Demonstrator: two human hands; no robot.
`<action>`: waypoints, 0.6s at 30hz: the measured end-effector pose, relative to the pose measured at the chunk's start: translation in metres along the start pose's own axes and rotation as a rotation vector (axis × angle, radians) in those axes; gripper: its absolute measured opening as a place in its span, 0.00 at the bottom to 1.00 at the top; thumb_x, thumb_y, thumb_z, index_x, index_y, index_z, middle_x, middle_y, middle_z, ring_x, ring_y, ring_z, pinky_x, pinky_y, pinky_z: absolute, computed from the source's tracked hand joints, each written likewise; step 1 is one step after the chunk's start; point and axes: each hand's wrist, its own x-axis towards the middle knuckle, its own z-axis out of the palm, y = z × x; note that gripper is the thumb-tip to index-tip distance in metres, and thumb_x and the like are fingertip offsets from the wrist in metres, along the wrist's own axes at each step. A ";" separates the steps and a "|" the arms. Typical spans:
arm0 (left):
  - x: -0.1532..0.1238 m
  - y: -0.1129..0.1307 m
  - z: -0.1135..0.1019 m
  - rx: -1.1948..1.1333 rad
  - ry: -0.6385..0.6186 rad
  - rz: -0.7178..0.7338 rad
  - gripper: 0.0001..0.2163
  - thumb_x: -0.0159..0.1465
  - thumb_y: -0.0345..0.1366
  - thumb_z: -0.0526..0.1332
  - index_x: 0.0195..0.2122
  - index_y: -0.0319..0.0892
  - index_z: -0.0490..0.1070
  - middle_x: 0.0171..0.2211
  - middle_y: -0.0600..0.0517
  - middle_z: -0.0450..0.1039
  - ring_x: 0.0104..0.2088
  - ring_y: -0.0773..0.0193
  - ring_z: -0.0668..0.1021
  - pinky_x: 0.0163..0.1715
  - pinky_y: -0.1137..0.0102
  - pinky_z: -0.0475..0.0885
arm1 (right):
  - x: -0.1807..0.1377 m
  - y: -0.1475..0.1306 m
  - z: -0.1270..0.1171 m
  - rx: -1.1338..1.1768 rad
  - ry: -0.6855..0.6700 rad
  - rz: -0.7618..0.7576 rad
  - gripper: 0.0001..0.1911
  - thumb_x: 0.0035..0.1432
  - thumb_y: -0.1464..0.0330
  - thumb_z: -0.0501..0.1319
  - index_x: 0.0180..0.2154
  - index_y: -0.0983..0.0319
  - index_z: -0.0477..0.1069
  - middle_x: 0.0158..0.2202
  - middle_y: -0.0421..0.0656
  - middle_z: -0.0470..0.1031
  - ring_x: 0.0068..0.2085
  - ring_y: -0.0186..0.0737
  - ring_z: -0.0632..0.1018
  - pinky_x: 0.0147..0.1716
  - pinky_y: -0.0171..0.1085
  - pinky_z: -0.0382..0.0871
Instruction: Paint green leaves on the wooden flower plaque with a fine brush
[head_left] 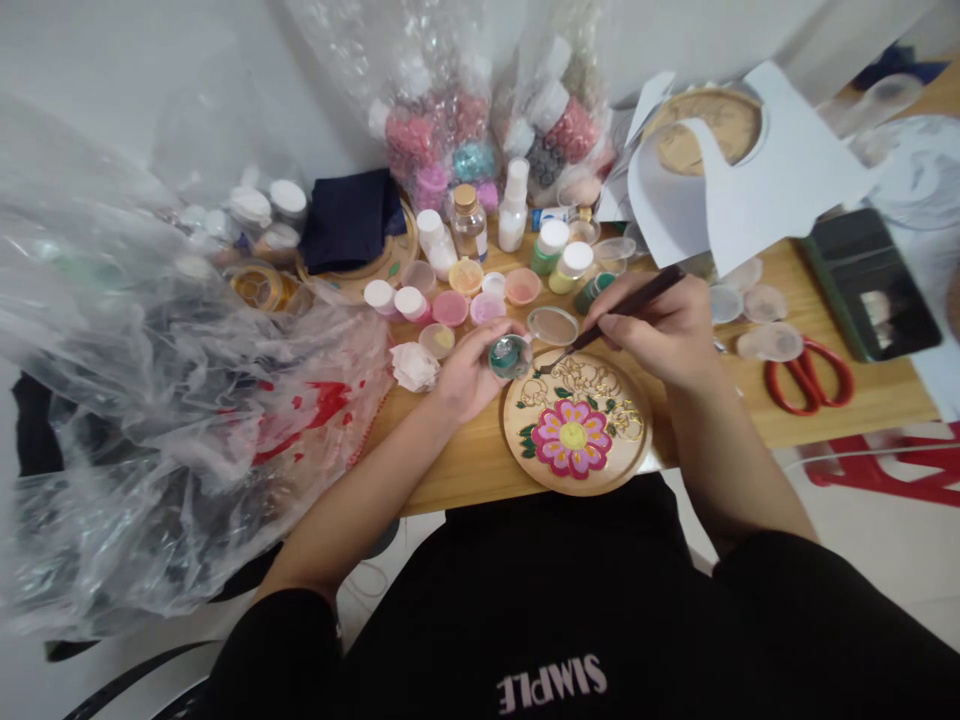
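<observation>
A round wooden plate (637,455) lies at the table's front edge, bearing a pink and magenta flower with a yellow centre, green leaves and gold outlined curls. My left hand (474,372) is closed around a small clear cup of green paint (508,354), tilted beside the plate's upper left rim. In my right hand (664,330) is a dark-handled tool with a thin metal tip (641,295), held like a pen. Its tip is at the small leaves near the plate's upper left; whether it touches the wood I cannot tell.
Several open paint cups (450,308) and lidded jars (553,242) stand behind the plate. Crumpled tissue (415,367) lies left of my left hand. Red-handled scissors (810,378) and a phone (874,285) lie to the right. Plastic sheeting (187,430) covers the left side.
</observation>
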 end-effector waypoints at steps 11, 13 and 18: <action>0.000 0.001 0.002 -0.004 0.006 -0.002 0.11 0.66 0.33 0.59 0.26 0.39 0.72 0.22 0.52 0.72 0.22 0.69 0.74 0.23 0.74 0.66 | 0.000 -0.001 0.001 -0.038 -0.006 0.014 0.05 0.48 0.67 0.66 0.22 0.56 0.75 0.17 0.38 0.70 0.18 0.34 0.67 0.20 0.38 0.65; 0.000 0.001 0.001 0.005 0.004 0.001 0.11 0.66 0.33 0.58 0.26 0.39 0.72 0.22 0.52 0.73 0.22 0.69 0.74 0.23 0.74 0.66 | 0.000 -0.001 0.001 -0.024 -0.011 -0.011 0.05 0.48 0.69 0.65 0.22 0.56 0.76 0.17 0.37 0.70 0.18 0.33 0.67 0.21 0.38 0.66; 0.000 0.000 -0.001 0.004 -0.006 0.009 0.12 0.67 0.32 0.56 0.26 0.38 0.73 0.21 0.51 0.73 0.22 0.68 0.74 0.23 0.74 0.66 | -0.001 0.000 0.000 -0.003 -0.022 -0.036 0.06 0.48 0.72 0.64 0.23 0.57 0.77 0.17 0.37 0.69 0.18 0.32 0.67 0.21 0.38 0.67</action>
